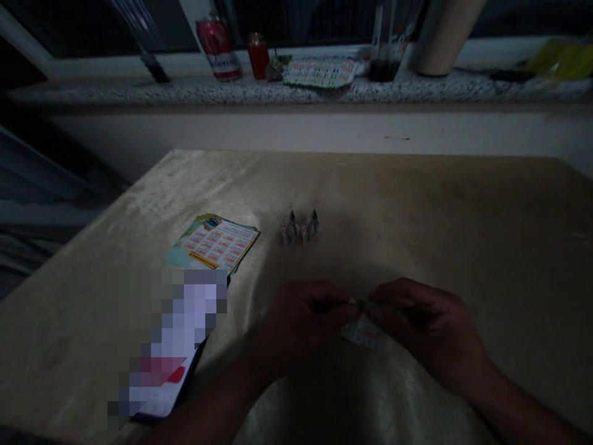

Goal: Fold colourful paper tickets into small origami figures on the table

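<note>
Low over the table, my left hand [312,315] pinches the left side of a small printed paper card [365,334]. The other side is pinched by my right hand [424,324], with both sets of fingertips close together at its top edge. That edge looks folded, though the fingers hide much of it. Beyond my hands stand two small folded paper pieces [291,230], side by side and pointed at the top. To their left lies a stack of calendar cards [220,241] with printed date grids.
A phone [171,395], partly blurred out, lies at the left below the cards. Along the stone windowsill [176,93] stand a red can [220,52], an orange bottle [258,57], a patterned packet [319,72], a glass [384,52] and a beige cylinder [447,37].
</note>
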`<move>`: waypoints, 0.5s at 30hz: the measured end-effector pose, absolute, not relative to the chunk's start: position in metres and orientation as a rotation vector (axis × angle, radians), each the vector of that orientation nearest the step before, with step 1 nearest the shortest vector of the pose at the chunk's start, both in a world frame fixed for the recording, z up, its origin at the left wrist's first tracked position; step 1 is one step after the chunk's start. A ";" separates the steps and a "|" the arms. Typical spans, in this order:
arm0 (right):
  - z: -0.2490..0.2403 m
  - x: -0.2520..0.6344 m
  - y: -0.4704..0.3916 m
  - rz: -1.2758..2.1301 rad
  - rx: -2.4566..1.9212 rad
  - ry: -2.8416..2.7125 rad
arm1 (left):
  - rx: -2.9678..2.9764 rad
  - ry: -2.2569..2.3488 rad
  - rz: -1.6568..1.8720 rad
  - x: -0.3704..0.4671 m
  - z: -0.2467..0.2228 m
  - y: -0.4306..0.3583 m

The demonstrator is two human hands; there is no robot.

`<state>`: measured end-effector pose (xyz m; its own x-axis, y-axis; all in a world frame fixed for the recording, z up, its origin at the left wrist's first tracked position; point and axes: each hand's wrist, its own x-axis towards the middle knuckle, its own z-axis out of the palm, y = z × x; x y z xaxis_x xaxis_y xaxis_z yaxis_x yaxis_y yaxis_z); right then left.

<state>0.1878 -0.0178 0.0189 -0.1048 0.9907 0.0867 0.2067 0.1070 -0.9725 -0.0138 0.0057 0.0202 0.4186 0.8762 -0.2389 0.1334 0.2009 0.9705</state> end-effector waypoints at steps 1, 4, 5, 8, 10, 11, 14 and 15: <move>0.019 0.187 -0.018 1.131 -1.231 -1.504 | 1.327 1.039 0.660 -0.014 0.020 0.006; 0.019 0.186 -0.017 1.167 -1.236 -1.555 | 1.345 1.021 0.638 -0.015 0.019 0.005; 0.019 0.186 -0.017 1.157 -1.247 -1.555 | 1.319 1.014 0.638 -0.014 0.019 0.005; 0.019 0.187 -0.018 1.170 -1.251 -1.532 | 1.311 1.017 0.615 -0.014 0.019 0.005; 0.020 0.187 -0.018 1.215 -1.241 -1.549 | 1.381 1.031 0.579 -0.014 0.020 0.005; 0.020 0.187 -0.018 1.226 -1.247 -1.565 | 1.409 1.032 0.566 -0.014 0.021 0.005; 0.021 0.187 -0.019 1.197 -1.281 -1.584 | 1.416 1.027 0.572 -0.014 0.023 0.005; 0.020 0.187 -0.019 1.189 -1.287 -1.579 | 1.411 1.023 0.573 -0.014 0.024 0.005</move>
